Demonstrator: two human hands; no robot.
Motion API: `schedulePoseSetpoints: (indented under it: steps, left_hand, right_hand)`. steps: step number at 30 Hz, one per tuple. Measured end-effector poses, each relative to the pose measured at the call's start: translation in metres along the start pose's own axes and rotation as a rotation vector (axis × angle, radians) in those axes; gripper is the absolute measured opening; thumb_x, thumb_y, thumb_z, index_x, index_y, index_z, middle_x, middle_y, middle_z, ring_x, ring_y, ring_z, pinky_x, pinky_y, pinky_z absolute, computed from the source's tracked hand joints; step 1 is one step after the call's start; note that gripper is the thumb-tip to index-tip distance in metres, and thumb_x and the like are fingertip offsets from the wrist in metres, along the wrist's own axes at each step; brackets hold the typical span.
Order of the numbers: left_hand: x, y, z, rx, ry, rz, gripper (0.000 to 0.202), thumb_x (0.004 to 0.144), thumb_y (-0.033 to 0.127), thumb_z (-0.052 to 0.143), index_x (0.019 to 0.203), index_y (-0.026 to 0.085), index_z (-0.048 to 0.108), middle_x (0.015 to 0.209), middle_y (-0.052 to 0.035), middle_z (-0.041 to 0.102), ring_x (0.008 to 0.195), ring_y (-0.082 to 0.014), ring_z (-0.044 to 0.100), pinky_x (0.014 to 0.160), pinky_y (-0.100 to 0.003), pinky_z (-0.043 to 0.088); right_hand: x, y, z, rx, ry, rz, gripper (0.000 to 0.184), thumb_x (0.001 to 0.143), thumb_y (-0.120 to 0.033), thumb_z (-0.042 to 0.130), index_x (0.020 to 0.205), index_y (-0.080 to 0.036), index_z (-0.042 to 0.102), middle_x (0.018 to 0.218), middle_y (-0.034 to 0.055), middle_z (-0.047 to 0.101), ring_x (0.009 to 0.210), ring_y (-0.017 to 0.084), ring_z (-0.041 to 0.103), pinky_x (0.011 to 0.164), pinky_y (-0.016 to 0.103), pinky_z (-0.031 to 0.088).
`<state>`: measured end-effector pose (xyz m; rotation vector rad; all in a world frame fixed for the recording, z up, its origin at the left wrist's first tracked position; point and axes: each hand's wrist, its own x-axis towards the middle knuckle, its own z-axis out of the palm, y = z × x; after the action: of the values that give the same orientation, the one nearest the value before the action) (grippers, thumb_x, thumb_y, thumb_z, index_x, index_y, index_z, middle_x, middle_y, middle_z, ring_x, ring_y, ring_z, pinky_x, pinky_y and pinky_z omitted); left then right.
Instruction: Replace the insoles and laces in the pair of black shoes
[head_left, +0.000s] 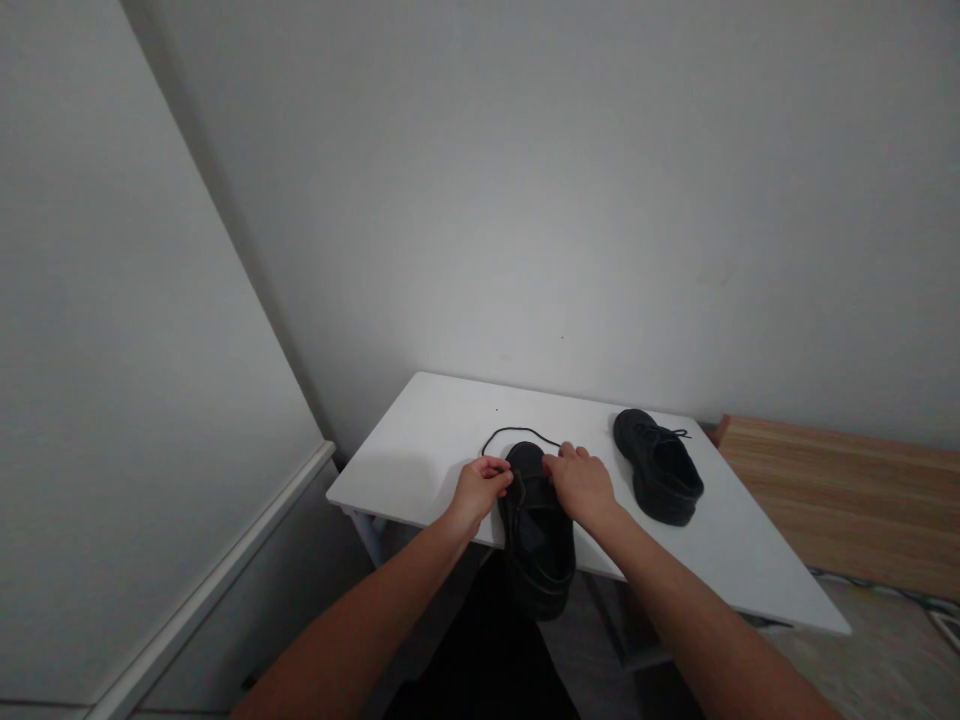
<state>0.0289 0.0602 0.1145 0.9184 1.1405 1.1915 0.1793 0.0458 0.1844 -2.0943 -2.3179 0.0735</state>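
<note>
Both hands are on a black shoe (pixel 537 540) at the near edge of a white table (pixel 420 440), one end tipped up and the other hanging past the edge. The left hand (pixel 478 492) is curled with its fingers pinched in at the lacing, the right hand (pixel 581 485) is wrapped over the other side, and the two are nearly touching across the top. A black lace (pixel 519 431) curves over the table just behind, the other black shoe (pixel 658 467) sits off to the right, and past that there's a wooden board (pixel 840 500), with plain white walls (pixel 525 200) around.
</note>
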Motion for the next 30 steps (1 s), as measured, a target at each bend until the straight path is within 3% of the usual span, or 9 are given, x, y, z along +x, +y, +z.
schedulePoseSetpoints:
  steps: [4,6,9,13,16,21,24,27,30]
  left_hand:
    - [0.0,0.0,-0.001,0.015,-0.003,-0.001,0.018,0.057,0.015,0.071,0.073,0.012,0.064,0.057,0.0013,0.055,0.053,-0.008,0.051,0.05,-0.019,0.041]
    - [0.001,-0.002,-0.001,0.017,-0.009,0.004,0.017,0.058,0.014,0.069,0.073,0.012,0.064,0.058,0.0007,0.056,0.055,-0.0084,0.052,0.051,-0.019,0.041]
    - [0.003,-0.004,-0.001,0.018,-0.018,0.011,0.017,0.059,0.014,0.068,0.074,0.012,0.064,0.058,0.0006,0.057,0.054,-0.0081,0.052,0.052,-0.019,0.04]
    - [0.005,-0.006,-0.002,0.016,-0.027,0.017,0.019,0.057,0.016,0.07,0.074,0.012,0.064,0.057,0.0007,0.057,0.054,-0.0085,0.052,0.054,-0.02,0.04]
    - [0.006,-0.008,-0.003,0.007,-0.033,0.016,0.022,0.055,0.019,0.073,0.074,0.013,0.063,0.056,0.0013,0.057,0.053,-0.0086,0.051,0.054,-0.021,0.04]
    - [0.008,-0.009,-0.003,0.014,-0.046,-0.017,0.023,0.058,0.022,0.07,0.078,0.013,0.064,0.068,-0.0018,0.061,0.061,-0.0104,0.053,0.059,-0.023,0.04]
    - [0.01,0.001,-0.001,0.014,-0.05,0.012,0.02,0.063,0.02,0.061,0.082,0.015,0.064,0.077,-0.0026,0.063,0.071,-0.0124,0.054,0.066,-0.025,0.04]
    - [0.015,0.022,0.003,0.02,-0.074,0.141,0.02,0.061,0.011,0.049,0.076,0.017,0.061,0.086,-0.0022,0.064,0.084,-0.0145,0.055,0.077,-0.028,0.039]
    - [0.017,0.046,0.009,0.0,-0.218,0.299,0.019,0.055,0.005,0.042,0.065,0.017,0.053,0.086,-0.0012,0.065,0.089,-0.0149,0.054,0.083,-0.029,0.037]
  right_hand:
    - [-0.006,-0.009,0.002,0.134,0.202,0.013,0.024,0.089,-0.016,0.033,0.101,-0.018,0.054,0.105,0.0126,0.057,0.094,0.021,0.055,0.073,0.029,0.038]
    - [-0.005,-0.012,0.007,0.241,0.178,-0.002,0.023,0.089,-0.015,0.032,0.105,-0.017,0.049,0.098,0.0093,0.061,0.088,0.017,0.058,0.07,0.025,0.038]
    - [-0.001,-0.017,0.014,0.216,0.074,-0.058,0.024,0.086,-0.012,0.036,0.107,-0.015,0.049,0.099,0.0088,0.062,0.089,0.017,0.059,0.07,0.024,0.039]
    - [0.007,-0.021,0.018,0.135,0.011,-0.093,0.021,0.084,-0.011,0.04,0.089,-0.015,0.061,0.093,0.0103,0.063,0.088,0.019,0.06,0.071,0.026,0.039]
    - [0.011,-0.024,0.018,0.11,-0.004,-0.101,0.021,0.085,-0.013,0.042,0.082,-0.015,0.063,0.089,0.0109,0.063,0.085,0.019,0.06,0.07,0.027,0.04]
    - [0.004,-0.03,0.02,0.102,0.042,-0.105,0.024,0.086,-0.01,0.037,0.089,-0.013,0.06,0.094,0.0122,0.06,0.086,0.019,0.058,0.07,0.028,0.042]
    - [-0.001,-0.032,0.021,0.131,0.104,-0.12,0.025,0.084,-0.005,0.034,0.093,-0.013,0.056,0.099,0.0143,0.058,0.094,0.021,0.053,0.077,0.03,0.041]
    - [-0.003,-0.031,0.021,0.182,0.165,-0.108,0.024,0.084,-0.004,0.033,0.094,-0.013,0.052,0.097,0.0136,0.058,0.091,0.021,0.053,0.076,0.031,0.041]
    - [-0.004,-0.024,0.02,0.369,0.285,-0.047,0.019,0.087,-0.01,0.03,0.093,-0.015,0.047,0.088,0.0091,0.059,0.08,0.018,0.055,0.07,0.028,0.043]
